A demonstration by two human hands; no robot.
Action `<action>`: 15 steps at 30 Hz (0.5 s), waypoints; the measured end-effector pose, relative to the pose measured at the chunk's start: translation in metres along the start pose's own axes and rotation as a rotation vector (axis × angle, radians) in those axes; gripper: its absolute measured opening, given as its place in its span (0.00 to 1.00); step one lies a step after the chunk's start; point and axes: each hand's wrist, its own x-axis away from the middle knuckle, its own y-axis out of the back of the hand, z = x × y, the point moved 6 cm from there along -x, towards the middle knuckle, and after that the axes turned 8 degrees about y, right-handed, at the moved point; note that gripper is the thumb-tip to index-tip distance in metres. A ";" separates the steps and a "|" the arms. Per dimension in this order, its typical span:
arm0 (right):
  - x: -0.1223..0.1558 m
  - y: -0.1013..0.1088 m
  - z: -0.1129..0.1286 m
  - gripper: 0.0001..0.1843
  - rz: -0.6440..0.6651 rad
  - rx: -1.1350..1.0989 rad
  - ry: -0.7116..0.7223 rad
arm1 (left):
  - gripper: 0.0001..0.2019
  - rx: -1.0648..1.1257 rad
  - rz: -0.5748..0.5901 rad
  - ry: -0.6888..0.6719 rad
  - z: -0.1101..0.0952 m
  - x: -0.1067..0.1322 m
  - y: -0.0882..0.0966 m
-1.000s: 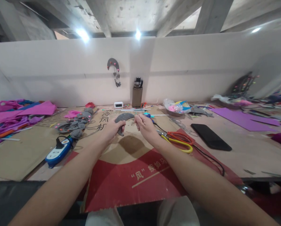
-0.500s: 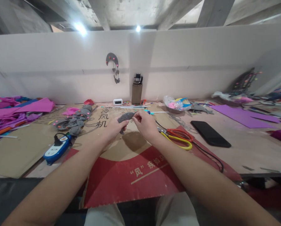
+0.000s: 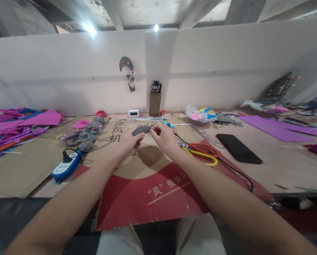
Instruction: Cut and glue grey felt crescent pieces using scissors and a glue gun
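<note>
My left hand (image 3: 128,141) is closed around the lower end of a grey felt crescent (image 3: 140,131), held above the brown and red cardboard (image 3: 147,191). Fingers of my right hand (image 3: 164,138) pinch the crescent's upper right tip. Both forearms reach forward from the bottom of the view. Red and yellow scissors (image 3: 203,154) lie just right of my right hand.
A pile of grey felt pieces (image 3: 88,136) and a blue power strip (image 3: 65,166) sit at the left, pink and purple sheets (image 3: 20,124) beyond. A black phone (image 3: 238,153), a purple sheet (image 3: 277,129), a bottle (image 3: 154,99) and a small clock (image 3: 133,113) stand near the wall.
My right hand has moved in and taken the crescent's tip between its fingers. Both hands with the crescent have drifted slightly farther from me.
</note>
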 end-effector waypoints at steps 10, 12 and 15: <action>0.001 -0.002 0.004 0.02 0.060 0.265 0.087 | 0.10 -0.174 0.018 -0.081 -0.008 0.005 -0.005; 0.001 -0.003 0.003 0.02 0.063 0.224 0.060 | 0.09 -0.222 0.012 -0.093 -0.008 0.005 -0.004; 0.001 -0.003 -0.002 0.03 0.037 0.032 -0.041 | 0.08 -0.221 -0.018 -0.073 -0.006 0.003 -0.001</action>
